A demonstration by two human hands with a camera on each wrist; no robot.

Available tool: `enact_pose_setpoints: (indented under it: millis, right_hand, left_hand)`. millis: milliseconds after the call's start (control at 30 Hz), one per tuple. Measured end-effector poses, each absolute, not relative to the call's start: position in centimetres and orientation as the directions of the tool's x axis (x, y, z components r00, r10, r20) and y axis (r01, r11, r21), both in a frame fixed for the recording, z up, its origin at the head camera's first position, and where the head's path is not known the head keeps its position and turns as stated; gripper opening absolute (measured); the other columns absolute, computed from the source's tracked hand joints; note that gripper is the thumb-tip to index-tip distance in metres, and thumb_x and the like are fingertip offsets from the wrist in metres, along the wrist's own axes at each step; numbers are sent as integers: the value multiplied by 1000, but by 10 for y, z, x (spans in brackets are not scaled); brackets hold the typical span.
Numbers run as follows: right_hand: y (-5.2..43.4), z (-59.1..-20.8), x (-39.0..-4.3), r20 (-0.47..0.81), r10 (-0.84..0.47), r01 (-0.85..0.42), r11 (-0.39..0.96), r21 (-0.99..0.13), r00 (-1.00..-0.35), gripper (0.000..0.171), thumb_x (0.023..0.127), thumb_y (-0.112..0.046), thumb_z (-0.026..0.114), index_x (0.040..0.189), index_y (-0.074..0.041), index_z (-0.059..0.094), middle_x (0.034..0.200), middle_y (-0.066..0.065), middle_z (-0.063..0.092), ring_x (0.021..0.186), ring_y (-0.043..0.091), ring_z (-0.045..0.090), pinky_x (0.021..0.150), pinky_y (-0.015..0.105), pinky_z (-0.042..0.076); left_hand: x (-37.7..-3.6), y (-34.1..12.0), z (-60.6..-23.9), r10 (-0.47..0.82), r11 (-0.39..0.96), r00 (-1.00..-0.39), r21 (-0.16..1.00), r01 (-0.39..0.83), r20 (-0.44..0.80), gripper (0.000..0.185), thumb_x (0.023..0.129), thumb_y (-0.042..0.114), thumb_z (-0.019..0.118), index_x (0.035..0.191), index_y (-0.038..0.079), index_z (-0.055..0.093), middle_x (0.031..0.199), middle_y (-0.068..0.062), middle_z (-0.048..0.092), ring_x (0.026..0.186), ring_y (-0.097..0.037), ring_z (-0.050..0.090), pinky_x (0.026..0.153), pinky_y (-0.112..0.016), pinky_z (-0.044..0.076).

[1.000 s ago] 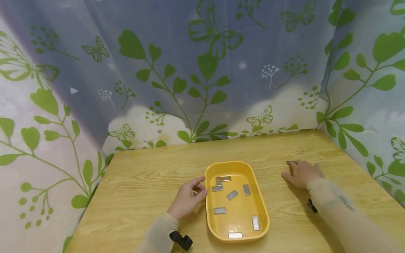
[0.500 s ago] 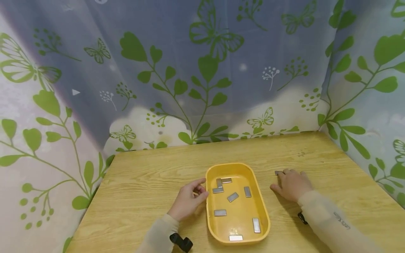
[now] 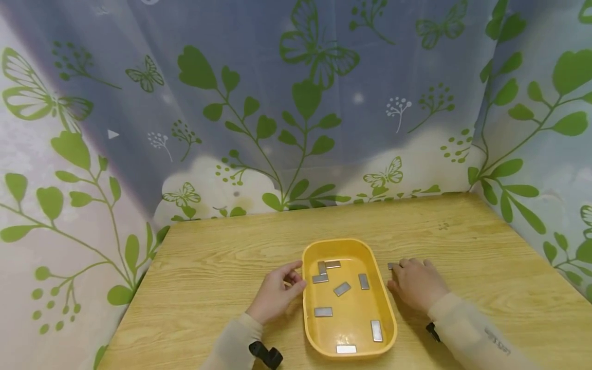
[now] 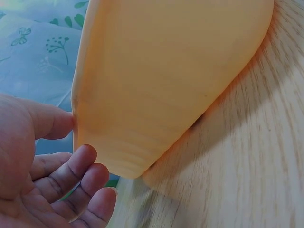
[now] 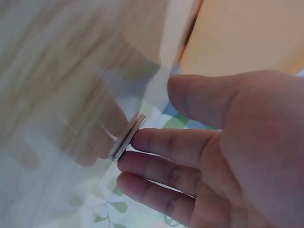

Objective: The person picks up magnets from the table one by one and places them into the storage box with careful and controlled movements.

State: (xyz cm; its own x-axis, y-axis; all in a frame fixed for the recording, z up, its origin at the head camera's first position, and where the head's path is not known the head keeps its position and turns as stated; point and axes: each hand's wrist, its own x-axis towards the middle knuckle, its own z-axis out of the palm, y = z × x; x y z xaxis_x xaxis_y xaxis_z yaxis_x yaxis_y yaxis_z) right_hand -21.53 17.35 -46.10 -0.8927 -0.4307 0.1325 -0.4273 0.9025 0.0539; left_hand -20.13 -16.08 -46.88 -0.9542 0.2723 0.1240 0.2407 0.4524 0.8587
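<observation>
On the table [image 3: 222, 246], just right of the yellow tray [image 3: 390, 313], a small flat metal piece [image 3: 392, 265] lies under the fingertips of our right hand [image 3: 416, 285]. A second ago that hand and the piece were well out toward the right side of the table; half a second ago they were nearer; now they sit just beside the tray's right rim. So we judge that the piece has been slid across the wood toward the tray rather than lifted, and it is not yet in the tray.

In the right wrist view the metal piece [image 5: 127, 137] shows edge-on at the tip of one finger, with the fingers nearly straight and the thumb apart from it; the right hand [image 5: 228, 156] presses on it and does not pinch it.

Our left hand [image 3: 277, 293] has not moved across the three moments. It rests at the tray's left wall, fingers loosely curled and holding nothing, the thumb touching the tray's side [image 4: 142, 85] in the left wrist view.

Inside the tray seven like pieces [image 3: 341, 288] lie scattered, in the same places as before.
</observation>
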Motion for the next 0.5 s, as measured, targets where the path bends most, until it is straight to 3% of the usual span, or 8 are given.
enact_pose_setpoints:
  millis: [300,500]
  right_hand:
    - [173,-462,-214,184,-434,-430,901,65,-882,36,83,-27,74,110,-3,68,101,14,65,95,35,63,81,60,47]
    - [178,-465,-222,154,-430,-436,900,-7,-890,32,85,-25,72,109,-4,68,97,11,63,89,34,63,75,55,50]
  left_hand:
    - [-202,-161,-467,272,459,-954,855,242,124,44,95,13,61,135,-2,51,93,1,61,88,-14,58,71,-24,50]
    - [-201,-161,-468,275,457,-954,857,239,119,44,95,13,61,135,-2,51,92,1,61,88,-14,58,71,-24,50]
